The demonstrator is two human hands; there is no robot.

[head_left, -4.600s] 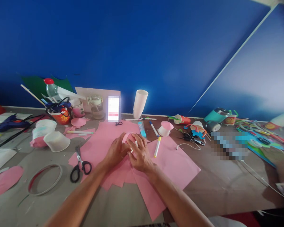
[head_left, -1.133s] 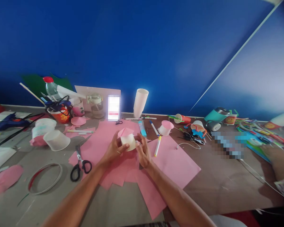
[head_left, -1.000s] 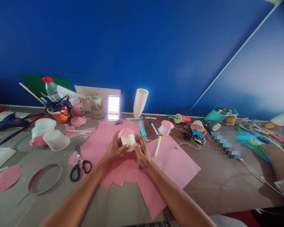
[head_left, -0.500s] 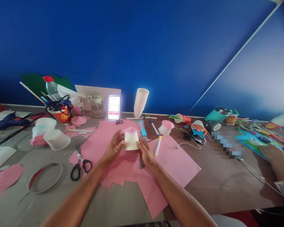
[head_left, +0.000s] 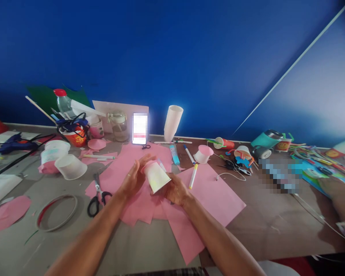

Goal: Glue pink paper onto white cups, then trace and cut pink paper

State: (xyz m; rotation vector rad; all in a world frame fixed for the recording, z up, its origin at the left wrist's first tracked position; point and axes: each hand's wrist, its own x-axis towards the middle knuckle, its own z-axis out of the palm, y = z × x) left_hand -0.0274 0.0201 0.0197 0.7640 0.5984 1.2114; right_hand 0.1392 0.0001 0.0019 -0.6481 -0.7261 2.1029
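A small white paper cup [head_left: 157,177] with a pink paper cone [head_left: 150,165] on its closed end is between my hands, tilted with its wide end down to the right. My right hand [head_left: 176,189] is closed around the cup's wide end, its fingers partly hidden beneath. At the pink cone, my left hand [head_left: 133,180] curves round the upper left side, its fingertips behind the cone. Under both hands lie pink paper sheets [head_left: 215,199]. Black-handled scissors [head_left: 96,195] rest left of my left forearm. A yellow-capped marker [head_left: 193,176] lies right of my right hand.
A lit phone [head_left: 140,128] leans at the back beside a glass jar [head_left: 117,124]. A tall white cup stack [head_left: 173,122] stands by the wall. Left are white cups [head_left: 70,167] and a tape ring [head_left: 57,212]. Another person's hand [head_left: 337,191] is at far right.
The cup has gone from upright to tilted, its cone swinging left and its wide end right. My right hand has shifted under the wide end; my left hand has moved up to the cone.
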